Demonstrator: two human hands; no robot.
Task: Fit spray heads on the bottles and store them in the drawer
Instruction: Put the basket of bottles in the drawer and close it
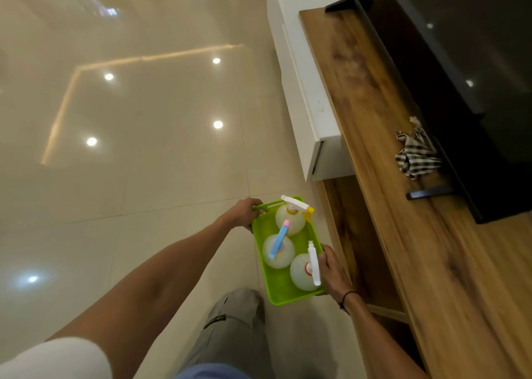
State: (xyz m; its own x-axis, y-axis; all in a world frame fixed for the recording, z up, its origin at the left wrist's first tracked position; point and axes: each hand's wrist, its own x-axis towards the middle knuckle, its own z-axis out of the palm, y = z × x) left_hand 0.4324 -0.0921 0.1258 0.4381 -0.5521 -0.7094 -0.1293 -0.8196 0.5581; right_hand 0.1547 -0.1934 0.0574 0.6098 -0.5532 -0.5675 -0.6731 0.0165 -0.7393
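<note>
Head view, hands (pixel 244 213) gripping green tray (pixel 280 285), drawer interior shadowed

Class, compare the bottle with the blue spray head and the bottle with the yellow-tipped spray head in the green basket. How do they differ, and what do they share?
The bottle with the blue spray head sits mid-basket; the bottle with the yellow-tipped spray head stands at the far end, near the left hand. The first head is blue with a pink tip, the second white with a yellow nozzle. Both are round, pale, translucent, upright in the green basket, heads fitted.
</note>
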